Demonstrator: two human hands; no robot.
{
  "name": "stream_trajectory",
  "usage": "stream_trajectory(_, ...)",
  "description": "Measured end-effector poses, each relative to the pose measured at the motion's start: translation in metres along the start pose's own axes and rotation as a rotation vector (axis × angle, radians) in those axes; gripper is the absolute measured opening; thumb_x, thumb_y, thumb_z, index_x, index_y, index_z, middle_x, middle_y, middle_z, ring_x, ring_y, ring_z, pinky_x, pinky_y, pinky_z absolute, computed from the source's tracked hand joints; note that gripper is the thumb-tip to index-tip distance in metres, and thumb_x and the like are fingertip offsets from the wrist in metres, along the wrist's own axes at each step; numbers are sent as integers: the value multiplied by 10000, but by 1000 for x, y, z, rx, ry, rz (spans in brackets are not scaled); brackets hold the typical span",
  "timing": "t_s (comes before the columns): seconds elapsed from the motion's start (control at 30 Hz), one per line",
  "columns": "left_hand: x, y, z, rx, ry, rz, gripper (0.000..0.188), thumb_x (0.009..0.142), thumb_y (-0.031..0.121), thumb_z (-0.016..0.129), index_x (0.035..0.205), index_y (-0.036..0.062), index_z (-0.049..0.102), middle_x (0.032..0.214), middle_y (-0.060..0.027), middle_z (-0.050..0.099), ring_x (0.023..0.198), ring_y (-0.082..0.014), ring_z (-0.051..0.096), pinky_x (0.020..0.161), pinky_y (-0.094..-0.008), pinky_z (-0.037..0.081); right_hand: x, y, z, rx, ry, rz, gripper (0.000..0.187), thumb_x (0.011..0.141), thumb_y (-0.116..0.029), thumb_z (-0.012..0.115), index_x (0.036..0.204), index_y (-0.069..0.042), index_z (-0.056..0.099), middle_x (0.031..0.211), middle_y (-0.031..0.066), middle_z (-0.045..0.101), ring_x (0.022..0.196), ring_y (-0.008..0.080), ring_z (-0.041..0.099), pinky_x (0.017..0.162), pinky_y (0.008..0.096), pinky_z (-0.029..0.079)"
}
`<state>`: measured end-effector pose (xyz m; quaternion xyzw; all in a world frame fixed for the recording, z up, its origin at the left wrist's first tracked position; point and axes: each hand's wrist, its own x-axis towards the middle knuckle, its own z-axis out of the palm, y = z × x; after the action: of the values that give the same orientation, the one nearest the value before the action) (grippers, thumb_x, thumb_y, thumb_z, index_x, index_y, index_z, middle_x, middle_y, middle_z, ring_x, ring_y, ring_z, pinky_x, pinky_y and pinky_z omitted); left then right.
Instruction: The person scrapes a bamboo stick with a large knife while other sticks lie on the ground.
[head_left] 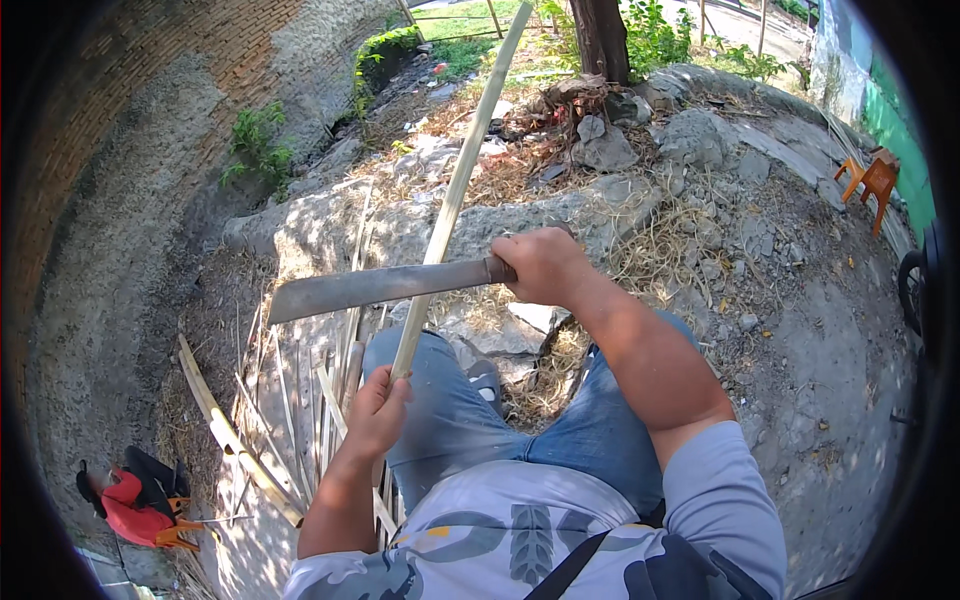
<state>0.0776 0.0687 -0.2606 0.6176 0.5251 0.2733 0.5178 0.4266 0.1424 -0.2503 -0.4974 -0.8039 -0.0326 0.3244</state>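
My left hand (378, 410) is closed round the lower end of a long, pale bamboo strip (455, 190), which slants up and away from me. In my right hand (540, 265) is the handle of a machete (370, 290), its broad grey blade pointing left. The blade lies across the strip, in front of it, a little above my left hand; whether it touches the strip I cannot tell. Split bamboo strips (300, 410) lie on the ground by my left leg, with a thicker curved bamboo piece (230, 435) beyond them.
A brick wall (150, 130) runs along the left. Ahead are broken concrete, rocks (605, 145) and a tree trunk (600, 40). Curly shavings (650, 250) litter the ground. A person in red (135, 510) sits at lower left. An orange chair (878, 185) stands at far right.
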Motion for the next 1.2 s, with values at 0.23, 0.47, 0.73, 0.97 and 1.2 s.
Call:
stream_trajectory(0.23, -56, -27, -17, 3, -41, 17, 229, 1064, 206, 546, 1181, 12, 579, 792, 11, 561, 582, -43, 466, 519, -215, 376, -2, 7, -10, -97, -248, 151, 190, 789, -173, 694, 965, -145, 630, 869, 88, 715, 859, 324, 714, 766, 487, 549)
stream_trajectory(0.47, -63, -45, -12, 109, 52, 79, 222, 1066, 201, 549, 1142, 0, 607, 742, 27, 557, 599, -34, 467, 539, -214, 379, -1, 6, -11, -121, -295, 293, 176, 788, -189, 707, 949, -155, 645, 875, 102, 714, 893, 323, 714, 785, 487, 553)
stream_trajectory(0.73, -53, -34, -3, 105, 60, 24, 235, 1046, 229, 593, 1041, -1, 636, 723, 41, 569, 655, -43, 491, 586, -245, 410, 0, 7, 6, -128, -184, 47, 193, 737, -168, 731, 888, -133, 617, 807, 100, 692, 801, 353, 698, 727, 482, 544)
stream_trajectory(0.97, -70, -56, -23, 185, 114, 41, 311, 1047, 313, 614, 1015, 5, 628, 686, 40, 557, 612, -46, 473, 548, -243, 396, -7, 54, -17, -3, -155, 705, 236, 840, -241, 714, 1053, -149, 675, 961, 144, 729, 948, 373, 697, 823, 513, 540)
stream_trajectory(1.2, -57, -45, -15, 194, 113, 22, 301, 1052, 298, 604, 1020, -1, 626, 679, 33, 562, 598, -47, 481, 539, -244, 401, -10, 37, -5, -55, -101, 372, 189, 800, -248, 745, 921, -131, 659, 842, 131, 711, 836, 379, 692, 732, 506, 543)
